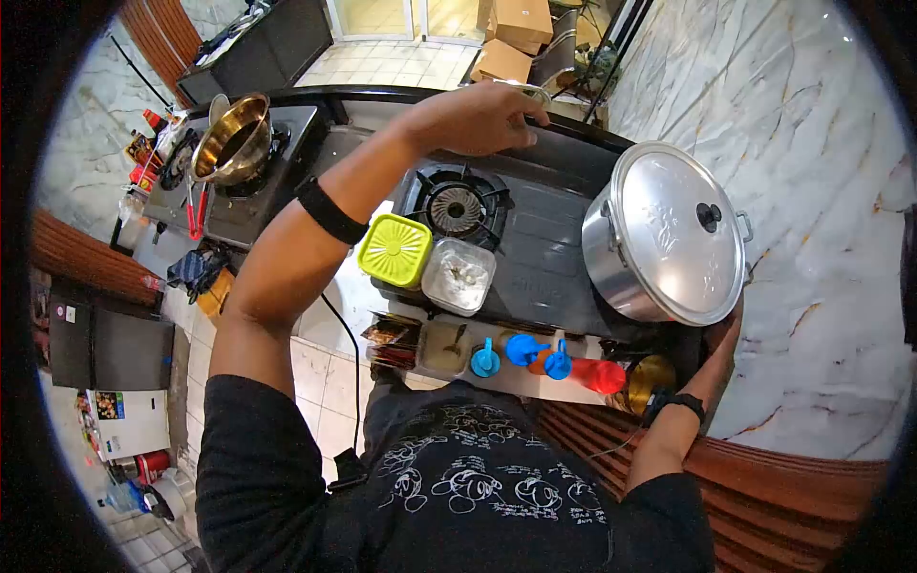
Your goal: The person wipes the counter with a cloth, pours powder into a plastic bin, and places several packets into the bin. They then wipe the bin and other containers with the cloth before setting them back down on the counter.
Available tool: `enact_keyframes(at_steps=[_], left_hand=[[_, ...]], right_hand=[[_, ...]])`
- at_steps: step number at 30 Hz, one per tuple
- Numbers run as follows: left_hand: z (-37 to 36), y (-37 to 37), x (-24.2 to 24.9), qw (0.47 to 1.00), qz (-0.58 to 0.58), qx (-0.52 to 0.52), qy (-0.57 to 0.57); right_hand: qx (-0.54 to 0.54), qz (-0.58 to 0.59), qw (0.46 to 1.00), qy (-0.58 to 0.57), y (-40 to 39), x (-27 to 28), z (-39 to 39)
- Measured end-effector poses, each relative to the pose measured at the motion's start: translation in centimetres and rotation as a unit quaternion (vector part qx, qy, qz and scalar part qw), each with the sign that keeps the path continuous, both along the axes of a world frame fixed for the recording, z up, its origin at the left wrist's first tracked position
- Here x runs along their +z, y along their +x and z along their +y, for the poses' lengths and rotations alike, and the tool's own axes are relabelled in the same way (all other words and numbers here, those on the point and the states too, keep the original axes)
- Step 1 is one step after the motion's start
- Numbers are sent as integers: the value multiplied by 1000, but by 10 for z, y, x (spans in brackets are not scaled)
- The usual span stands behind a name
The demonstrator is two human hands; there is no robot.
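My left hand [487, 119] reaches over the stove's far edge, its fingers bent. A curved shiny rim [523, 89] shows just beyond its knuckles; what the fingers hold is not clear. Below the hand is the burner [457, 207] of the black stove [544, 239], with no pot on it. A large silver pot [604, 263] stands at the stove's right, its lid [676, 229] with a black knob on top. Low on the pot's right side is my right hand [728, 332], its fingers hidden. A green-lidded tub [394, 250] and a clear tub with white contents [458, 277] sit at the stove's front left.
Blue-topped bottles [524, 350] and a red bottle [597, 376] line the front ledge, beside a tub with a spoon [441, 350]. On another stove at left rests a brass-coloured pan [232, 143] with red handles. A marble wall [812, 239] bounds the right.
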State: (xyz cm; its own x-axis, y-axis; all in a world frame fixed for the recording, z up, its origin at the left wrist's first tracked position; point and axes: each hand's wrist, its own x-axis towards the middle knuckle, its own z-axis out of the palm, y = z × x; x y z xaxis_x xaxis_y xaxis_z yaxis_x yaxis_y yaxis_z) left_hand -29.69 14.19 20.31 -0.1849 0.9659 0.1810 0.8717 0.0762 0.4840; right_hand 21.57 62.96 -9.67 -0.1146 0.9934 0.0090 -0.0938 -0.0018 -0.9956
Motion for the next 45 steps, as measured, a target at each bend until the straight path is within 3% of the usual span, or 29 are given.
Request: enact_keyframes(at_steps=[2, 3, 4, 5, 7, 9, 10, 11, 12, 14, 15, 18, 20, 21, 22, 23, 24, 25, 27, 30, 31, 33, 34, 35, 37, 39, 41, 43, 45], left_hand=[[-20, -9, 5, 999, 27, 15, 11], [-31, -14, 5, 999, 27, 12, 17], [-44, -20, 5, 1000, 8, 18, 12], [-59, -28, 4, 1000, -11, 24, 7], [-88, -48, -6, 1000, -25, 3, 16], [-121, -64, -12, 999, -36, 5, 10], [-137, -67, -12, 998, -57, 16, 5], [-151, -78, -22, 998, -62, 1, 15], [-165, -84, -28, 995, -100, 1, 7], [-188, -95, -41, 990, -141, -17, 7], [-198, -100, -45, 990, -141, -17, 13], [-233, -99, -65, 973, -229, 13, 26], [-251, -94, -99, 947, -309, 40, 72], [-260, -92, -115, 939, -325, 55, 96], [-272, -90, -117, 933, -339, 13, 121], [-284, -88, -122, 924, -353, -28, 145], [-288, -93, -146, 900, -413, 3, 141], [-307, -95, -140, 930, -326, 158, 59], [-330, -98, -155, 919, -288, 257, 75], [-347, -107, -190, 901, -309, 298, 61], [-350, -109, -199, 895, -341, 279, 69], [-356, -100, -190, 835, -439, 317, 98], [-358, -99, -194, 857, -410, 302, 84], [-361, -97, -199, 876, -381, 287, 70], [-369, -91, -204, 912, -345, 203, 90], [-379, -86, -197, 928, -343, 142, 28], [-392, -80, -186, 931, -358, 64, 10], [-402, -77, -184, 928, -370, 38, -25], [-412, -73, -185, 914, -400, 54, -41]], right_hand=[[22, -73, 996, 56, 25, 3, -15], [37, -328, 937, 116, 28, 22, -37], [47, -561, 810, 165, 32, 47, -63], [43, -561, 809, 169, 32, 71, -93], [123, -630, 752, 151, 24, 116, -154], [158, -498, 849, 81, 8, 143, -198], [204, -502, 834, 106, -60, 211, -291], [241, -415, 849, 222, -75, 205, -310], [256, -431, 846, 183, -126, 243, -371], [352, -276, 876, 177, -187, 234, -412], [351, -206, 901, 148, -228, 235, -450], [450, -118, 875, 132, -340, 223, -526], [443, -94, 877, 162, -404, 215, -586], [477, -12, 877, 62, -432, 180, -592], [423, -117, 872, 217, -446, 192, -630], [502, 16, 865, -20, -469, 166, -641], [494, 13, 860, -124, -479, 154, -654], [468, -26, 877, -106, -492, 124, -656], [433, -242, 863, 92, -496, 145, -690], [574, -212, 774, 160, -498, 158, -718], [596, -199, 743, 231, -504, 144, -720], [588, -309, 700, 263, -523, 112, -700], [538, -376, 676, 334, -535, 107, -692], [501, -400, 687, 342, -545, 106, -685], [450, -513, 654, 327, -589, 88, -642], [403, -516, 686, 318, -619, 89, -613], [325, -563, 682, 336, -645, 89, -605], [338, -618, 656, 271, -669, 82, -600], [253, -613, 693, 282, -677, 51, -595]])
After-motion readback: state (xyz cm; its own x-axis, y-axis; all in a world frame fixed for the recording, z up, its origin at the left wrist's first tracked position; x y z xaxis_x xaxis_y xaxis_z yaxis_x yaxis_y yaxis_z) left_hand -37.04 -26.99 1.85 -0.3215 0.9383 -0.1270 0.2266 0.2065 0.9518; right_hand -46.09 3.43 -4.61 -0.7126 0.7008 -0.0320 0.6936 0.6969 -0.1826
